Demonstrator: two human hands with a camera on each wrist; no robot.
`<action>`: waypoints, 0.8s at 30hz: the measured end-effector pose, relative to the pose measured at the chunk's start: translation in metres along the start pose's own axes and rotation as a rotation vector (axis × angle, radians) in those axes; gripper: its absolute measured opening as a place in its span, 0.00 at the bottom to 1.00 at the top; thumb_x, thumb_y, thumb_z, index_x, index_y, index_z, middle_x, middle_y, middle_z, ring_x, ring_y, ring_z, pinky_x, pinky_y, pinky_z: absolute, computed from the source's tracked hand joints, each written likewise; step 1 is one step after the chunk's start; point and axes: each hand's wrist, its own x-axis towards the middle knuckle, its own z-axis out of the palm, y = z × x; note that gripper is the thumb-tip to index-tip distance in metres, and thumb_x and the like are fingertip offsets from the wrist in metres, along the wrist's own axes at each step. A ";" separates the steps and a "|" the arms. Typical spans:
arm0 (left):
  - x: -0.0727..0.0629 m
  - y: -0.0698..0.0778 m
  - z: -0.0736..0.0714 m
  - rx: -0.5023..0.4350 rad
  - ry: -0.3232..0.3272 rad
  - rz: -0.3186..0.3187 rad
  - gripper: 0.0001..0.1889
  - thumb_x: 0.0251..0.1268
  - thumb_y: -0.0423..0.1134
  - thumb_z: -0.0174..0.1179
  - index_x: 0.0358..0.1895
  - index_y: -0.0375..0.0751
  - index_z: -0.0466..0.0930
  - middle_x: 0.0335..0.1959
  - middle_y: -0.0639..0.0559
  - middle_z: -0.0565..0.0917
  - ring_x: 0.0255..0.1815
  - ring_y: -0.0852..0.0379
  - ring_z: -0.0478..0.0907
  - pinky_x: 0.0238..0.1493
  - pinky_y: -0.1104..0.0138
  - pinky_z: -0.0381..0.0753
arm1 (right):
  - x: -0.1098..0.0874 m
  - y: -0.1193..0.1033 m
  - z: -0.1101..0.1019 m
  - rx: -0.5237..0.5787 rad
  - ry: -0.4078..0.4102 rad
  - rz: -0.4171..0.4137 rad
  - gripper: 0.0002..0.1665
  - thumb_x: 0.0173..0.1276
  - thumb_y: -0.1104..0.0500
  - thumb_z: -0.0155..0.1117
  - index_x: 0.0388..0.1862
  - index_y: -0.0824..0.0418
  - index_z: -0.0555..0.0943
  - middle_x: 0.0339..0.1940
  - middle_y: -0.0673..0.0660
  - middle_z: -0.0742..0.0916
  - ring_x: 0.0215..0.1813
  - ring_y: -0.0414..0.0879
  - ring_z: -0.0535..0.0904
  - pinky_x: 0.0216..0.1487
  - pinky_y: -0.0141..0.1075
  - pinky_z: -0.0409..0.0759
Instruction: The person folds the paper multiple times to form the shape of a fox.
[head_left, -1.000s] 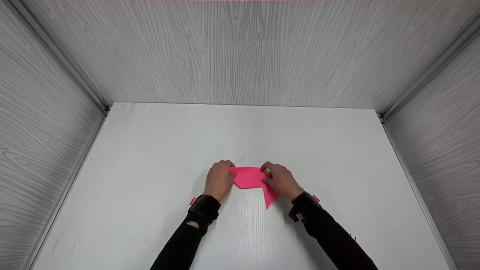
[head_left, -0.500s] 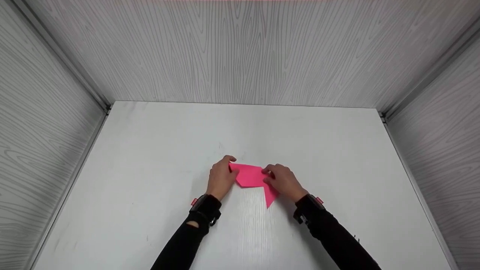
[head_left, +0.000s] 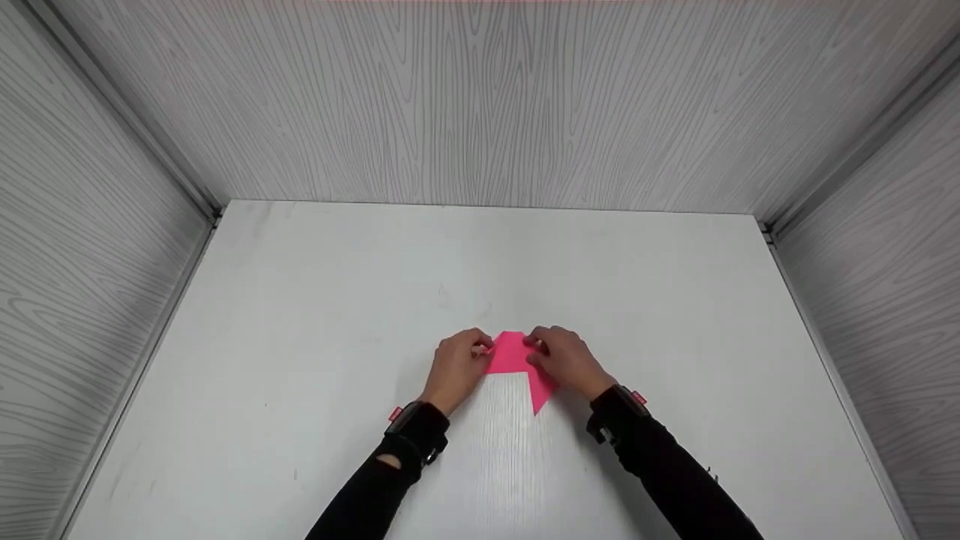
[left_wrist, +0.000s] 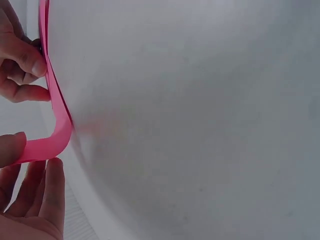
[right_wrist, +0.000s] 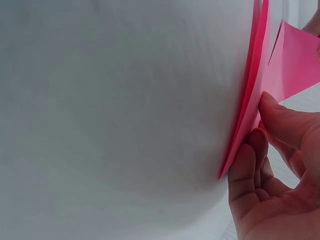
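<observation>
A folded sheet of pink paper (head_left: 510,354) lies between both hands at the middle of the table, one pointed flap hanging toward the person. My left hand (head_left: 459,366) pinches its left end between thumb and fingers. In the left wrist view that end of the pink paper (left_wrist: 59,135) bends up in a smooth curve off the table. My right hand (head_left: 568,360) holds the right part, thumb and fingertips at the folded layers. From the right wrist, the pink paper (right_wrist: 254,85) shows stacked layers along its edge, with the raised end beyond the thumb.
The white table (head_left: 300,300) spreads around the hands, bounded by a grey wood-grain panel (head_left: 480,105) at the back and similar panels at left and right. Each wrist wears a black strap (head_left: 416,433) over a dark sleeve.
My left hand has lifted the paper's left end and moved right, bending it over toward the right hand. The right hand stays nearly in place on the paper.
</observation>
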 end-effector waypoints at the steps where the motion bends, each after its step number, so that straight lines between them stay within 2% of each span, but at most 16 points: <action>1: -0.001 0.001 0.002 -0.003 -0.006 0.011 0.05 0.67 0.28 0.66 0.42 0.38 0.86 0.46 0.44 0.89 0.48 0.48 0.86 0.51 0.56 0.84 | 0.000 0.000 0.000 -0.001 -0.002 -0.001 0.13 0.69 0.64 0.72 0.51 0.64 0.85 0.36 0.58 0.85 0.40 0.51 0.80 0.46 0.47 0.81; 7: -0.002 0.007 0.011 0.023 -0.081 0.030 0.05 0.67 0.28 0.64 0.42 0.40 0.83 0.44 0.44 0.89 0.45 0.51 0.85 0.51 0.58 0.84 | 0.001 -0.001 -0.001 -0.011 -0.015 -0.001 0.13 0.69 0.63 0.72 0.51 0.65 0.85 0.35 0.57 0.84 0.38 0.49 0.77 0.44 0.45 0.80; 10: -0.003 0.008 0.015 0.040 -0.132 0.025 0.05 0.69 0.28 0.63 0.44 0.40 0.82 0.46 0.45 0.89 0.46 0.52 0.84 0.54 0.60 0.83 | 0.002 -0.002 -0.002 -0.019 -0.021 0.007 0.13 0.69 0.63 0.72 0.51 0.65 0.85 0.35 0.57 0.83 0.38 0.49 0.76 0.44 0.44 0.79; 15: -0.007 0.009 0.019 0.085 -0.182 0.065 0.10 0.71 0.30 0.64 0.52 0.38 0.83 0.45 0.48 0.88 0.46 0.54 0.82 0.56 0.61 0.83 | 0.003 -0.004 -0.003 -0.010 -0.029 0.036 0.13 0.70 0.64 0.72 0.51 0.64 0.85 0.35 0.57 0.84 0.38 0.50 0.77 0.45 0.44 0.81; 18: -0.010 0.010 0.020 0.106 -0.197 0.088 0.14 0.71 0.31 0.64 0.58 0.37 0.82 0.41 0.50 0.87 0.42 0.55 0.81 0.55 0.61 0.83 | 0.002 -0.005 -0.003 -0.007 -0.035 0.046 0.13 0.70 0.64 0.72 0.52 0.64 0.85 0.36 0.57 0.84 0.39 0.50 0.78 0.45 0.44 0.81; 24: -0.014 0.012 0.022 0.116 -0.219 0.115 0.11 0.72 0.31 0.62 0.54 0.39 0.82 0.35 0.53 0.83 0.36 0.57 0.76 0.45 0.66 0.80 | 0.000 -0.005 -0.004 -0.009 -0.028 0.029 0.13 0.69 0.65 0.72 0.52 0.65 0.84 0.35 0.57 0.84 0.38 0.49 0.77 0.44 0.44 0.81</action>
